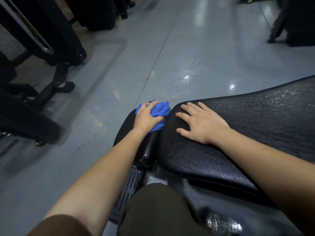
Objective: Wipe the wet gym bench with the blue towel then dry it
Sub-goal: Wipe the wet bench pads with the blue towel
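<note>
The black gym bench has two pads. The long back pad (pixel 255 120) runs off to the right, and water drops glisten on its far end. The small seat pad (pixel 146 150) lies left of it, across a narrow gap. My left hand (pixel 146 116) presses a bunched blue towel (pixel 161 110) onto the far end of the seat pad, fingers closed over the cloth. Flat on the near end of the back pad rests my right hand (pixel 199 123), fingers spread and holding nothing.
Grey glossy floor (pixel 187 48) stretches ahead, with wet shiny patches just beyond the bench. Black gym machine frames (pixel 51 53) crowd the left side, and more dark equipment (pixel 293 23) stands at the top right. My leg in dark trousers (pixel 158 212) is below, beside the bench's metal frame (pixel 129 188).
</note>
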Demonstrator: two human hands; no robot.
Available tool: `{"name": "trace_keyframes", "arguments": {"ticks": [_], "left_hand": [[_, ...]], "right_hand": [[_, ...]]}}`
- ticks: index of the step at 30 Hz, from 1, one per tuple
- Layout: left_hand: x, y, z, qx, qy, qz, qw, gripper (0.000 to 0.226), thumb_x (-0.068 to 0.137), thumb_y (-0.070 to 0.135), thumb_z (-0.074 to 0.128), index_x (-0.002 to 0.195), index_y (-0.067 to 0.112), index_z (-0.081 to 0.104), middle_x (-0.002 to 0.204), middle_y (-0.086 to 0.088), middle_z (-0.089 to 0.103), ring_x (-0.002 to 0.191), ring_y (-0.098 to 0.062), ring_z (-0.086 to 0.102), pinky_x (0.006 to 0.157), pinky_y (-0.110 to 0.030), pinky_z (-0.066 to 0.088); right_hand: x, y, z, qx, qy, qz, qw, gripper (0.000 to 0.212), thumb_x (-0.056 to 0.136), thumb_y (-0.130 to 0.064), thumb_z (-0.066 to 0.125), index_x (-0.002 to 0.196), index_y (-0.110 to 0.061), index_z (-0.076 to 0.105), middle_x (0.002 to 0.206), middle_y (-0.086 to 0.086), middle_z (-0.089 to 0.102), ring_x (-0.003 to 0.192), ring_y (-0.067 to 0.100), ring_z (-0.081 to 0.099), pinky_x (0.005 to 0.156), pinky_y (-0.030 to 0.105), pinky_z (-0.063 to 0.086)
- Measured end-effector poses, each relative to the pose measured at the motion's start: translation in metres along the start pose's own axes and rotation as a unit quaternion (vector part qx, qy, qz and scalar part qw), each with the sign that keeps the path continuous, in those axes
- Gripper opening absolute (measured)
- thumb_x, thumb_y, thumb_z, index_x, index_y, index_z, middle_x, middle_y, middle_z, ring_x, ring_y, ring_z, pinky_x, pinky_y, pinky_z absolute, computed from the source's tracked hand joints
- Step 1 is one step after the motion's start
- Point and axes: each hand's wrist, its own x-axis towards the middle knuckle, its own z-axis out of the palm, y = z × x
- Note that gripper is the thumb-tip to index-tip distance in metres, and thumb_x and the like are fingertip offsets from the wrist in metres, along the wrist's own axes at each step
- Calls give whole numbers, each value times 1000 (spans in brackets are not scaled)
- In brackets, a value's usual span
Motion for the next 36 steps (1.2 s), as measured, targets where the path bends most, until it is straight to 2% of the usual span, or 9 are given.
{"name": "trace_keyframes", "arguments": {"ticks": [3, 7, 12, 15, 20, 23, 27, 32, 36], "left_hand": [[-31, -10, -6, -21, -1, 3, 1000, 61, 67, 42, 66, 128, 46, 58, 135, 8, 48, 124, -14, 52, 102, -35, 45], [-87, -21, -18, -25, 10, 20, 999, 56, 70, 37, 69, 125, 46, 60, 132, 16, 49, 118, -9, 54, 92, -28, 47], [-133, -32, -21, -6, 22, 35, 999, 56, 76, 22, 76, 126, 43, 61, 134, 20, 45, 121, -1, 47, 88, -19, 38], [-111, -27, -20, -7, -1, 35, 999, 51, 81, 25, 74, 125, 45, 59, 139, 20, 43, 130, -3, 43, 90, -27, 40], [-42, -11, -13, -16, -27, 25, 999, 56, 74, 38, 63, 129, 42, 57, 142, 9, 47, 134, -10, 42, 108, -36, 39], [3, 3, -9, -5, -51, 14, 999, 56, 72, 40, 63, 128, 41, 59, 132, 7, 58, 123, -14, 52, 103, -33, 42], [44, 5, -12, -22, -82, -14, 996, 41, 70, 47, 71, 109, 37, 65, 105, 9, 70, 100, -18, 63, 90, -33, 50], [62, -31, -31, -65, -73, -61, 993, 54, 64, 60, 67, 108, 30, 70, 106, 7, 74, 104, -16, 67, 97, -39, 51], [60, -64, -46, -150, -51, -111, 981, 48, 77, 42, 74, 121, 24, 67, 118, 3, 72, 110, -17, 66, 98, -33, 50]], "right_hand": [[-1, -1, -2, 0, -6, -1, 1000, 75, 94, -70, 22, 158, -31, 23, 168, 1, 13, 155, 20, 5, 125, 43, 4], [-2, -1, -3, -3, -13, -2, 1000, 85, 86, -74, 6, 158, -31, 21, 168, 1, 13, 155, 20, 4, 125, 43, 4], [-2, -1, -2, -7, -11, -6, 1000, 76, 94, -70, 17, 158, -29, 21, 168, 3, 12, 155, 21, 4, 125, 44, 3], [-1, 0, -1, -8, -12, -8, 1000, 83, 88, -71, 7, 158, -29, 21, 168, 3, 12, 155, 22, 4, 125, 44, 4], [0, 0, 0, -7, -7, -8, 1000, 77, 93, -70, 16, 158, -29, 21, 168, 4, 12, 155, 22, 5, 125, 44, 4], [1, -1, 0, -10, -9, -7, 1000, 93, 79, -72, -2, 158, -29, 22, 167, 4, 13, 155, 22, 6, 125, 44, 5], [2, 1, 1, -4, -9, -7, 1000, 96, 76, -72, -4, 157, -30, 24, 167, 4, 14, 154, 22, 7, 125, 45, 5], [2, 1, 1, -3, -7, -9, 1000, 94, 77, -72, -2, 157, -30, 23, 167, 4, 14, 155, 22, 7, 125, 45, 5], [3, 2, 2, -1, -7, -7, 1000, 89, 81, -72, 2, 157, -30, 22, 168, 4, 13, 155, 22, 6, 125, 45, 5]]}}
